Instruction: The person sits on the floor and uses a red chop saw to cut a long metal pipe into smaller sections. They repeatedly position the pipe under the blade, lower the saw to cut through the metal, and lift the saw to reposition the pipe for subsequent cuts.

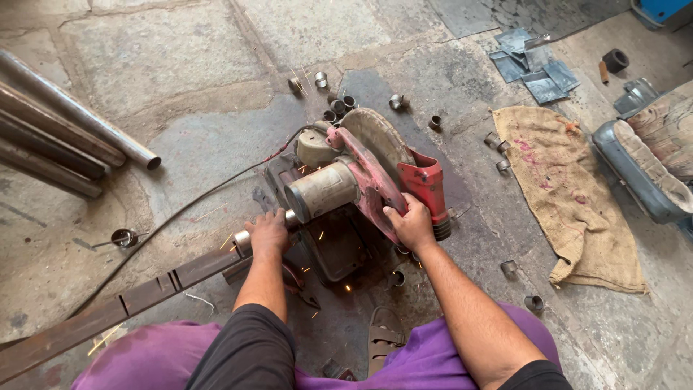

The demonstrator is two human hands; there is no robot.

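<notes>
A red chop saw [361, 170] with a grey motor and a round cutting disc sits on the stone floor in front of me. My right hand [411, 224] grips its red handle. My left hand [268, 232] presses down on a metal pipe [242, 241] lying across the saw's base, next to a long rusty steel bar [130, 303]. Sparks fly around the base of the saw. Several short cut pipe rings [339, 105] lie scattered behind and beside the saw.
Long steel pipes [72, 137] lie at the left. A burlap sack [570, 188] is spread at the right, next to a worn padded seat [650, 162]. Metal sheet scraps [534, 65] lie at the top right. A power cord [195, 206] runs left. My sandalled foot [386, 339] rests below the saw.
</notes>
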